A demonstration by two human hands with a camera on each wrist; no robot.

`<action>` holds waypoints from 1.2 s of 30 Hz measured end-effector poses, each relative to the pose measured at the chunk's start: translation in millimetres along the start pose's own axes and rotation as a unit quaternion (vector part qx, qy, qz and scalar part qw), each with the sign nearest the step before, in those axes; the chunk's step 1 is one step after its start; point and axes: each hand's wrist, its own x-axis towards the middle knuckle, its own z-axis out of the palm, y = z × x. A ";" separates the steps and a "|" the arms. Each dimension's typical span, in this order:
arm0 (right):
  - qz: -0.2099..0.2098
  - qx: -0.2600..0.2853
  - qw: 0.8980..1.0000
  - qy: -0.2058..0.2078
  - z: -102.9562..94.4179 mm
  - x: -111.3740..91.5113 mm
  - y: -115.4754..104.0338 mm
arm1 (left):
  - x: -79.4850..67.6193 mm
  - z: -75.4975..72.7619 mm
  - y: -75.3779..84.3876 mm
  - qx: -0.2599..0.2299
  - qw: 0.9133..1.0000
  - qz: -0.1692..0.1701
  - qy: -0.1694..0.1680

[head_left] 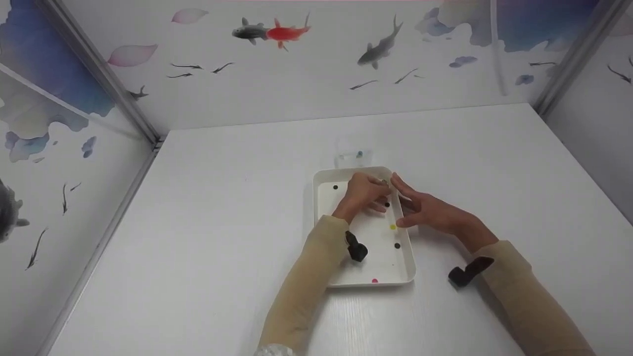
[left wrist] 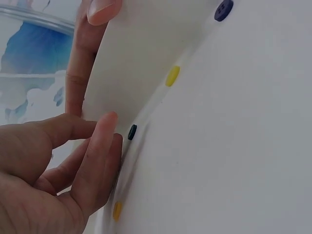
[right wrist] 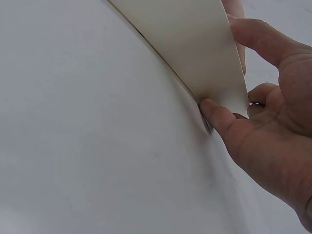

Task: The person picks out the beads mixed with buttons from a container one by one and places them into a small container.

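Observation:
A shallow white tray [head_left: 363, 267] lies on the table with small round buttons in it. My left hand [head_left: 365, 192] reaches into its far right part, with bent fingers beside the right wall. In the left wrist view its fingertips are close to a black button [left wrist: 132, 132], with a yellow-orange button [left wrist: 117, 211] lower along the wall; I see nothing held between the fingers. Further along are a yellow button [left wrist: 173, 75] and a dark blue button [left wrist: 224, 9]. My right hand [head_left: 437, 212] grips the tray's right wall [right wrist: 200, 48], one digit at the rim, others outside.
A clear packet [head_left: 353, 158] with a small teal item stands or lies just beyond the tray. Inside the tray are another black button [head_left: 335, 187] and a pink button [head_left: 375, 281]. Printed panels [head_left: 306, 74] enclose the white table [head_left: 207, 237].

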 end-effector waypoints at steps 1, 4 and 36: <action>0.002 -0.001 1.000 0.001 0.2 0.0 0.0 | -0.4 -0.7 0.9 -0.002 1.000 0.000 -0.002; 0.003 -0.004 1.000 0.003 0.9 -0.7 -0.6 | -0.9 -3.3 4.1 -0.012 1.000 -0.003 -0.006; -0.003 -0.017 1.000 0.005 0.6 -1.3 -0.3 | -3.8 -51.6 43.6 0.019 0.997 0.040 0.063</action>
